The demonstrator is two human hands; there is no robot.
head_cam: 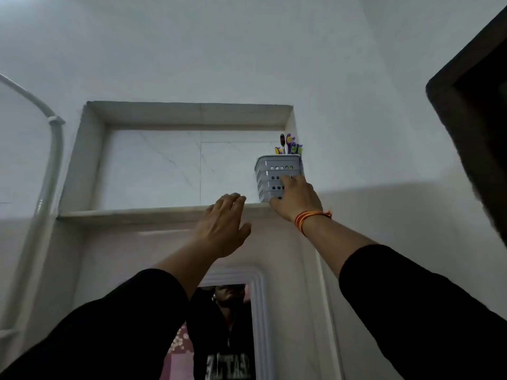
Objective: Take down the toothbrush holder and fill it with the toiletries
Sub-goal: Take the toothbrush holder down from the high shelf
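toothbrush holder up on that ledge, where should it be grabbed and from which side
Grip the toothbrush holder around its lower walls, coming from the front and right, where the right hand already touches it. It stands upright at the right end of the ledge, against the recess wall, with toothbrushes sticking out the top. The left hand could probably steady its free left side.

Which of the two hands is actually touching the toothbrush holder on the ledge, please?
The right hand, the one with the orange wrist thread, rests its fingers on the toothbrush holder. The left hand is open below the ledge, short of the holder.
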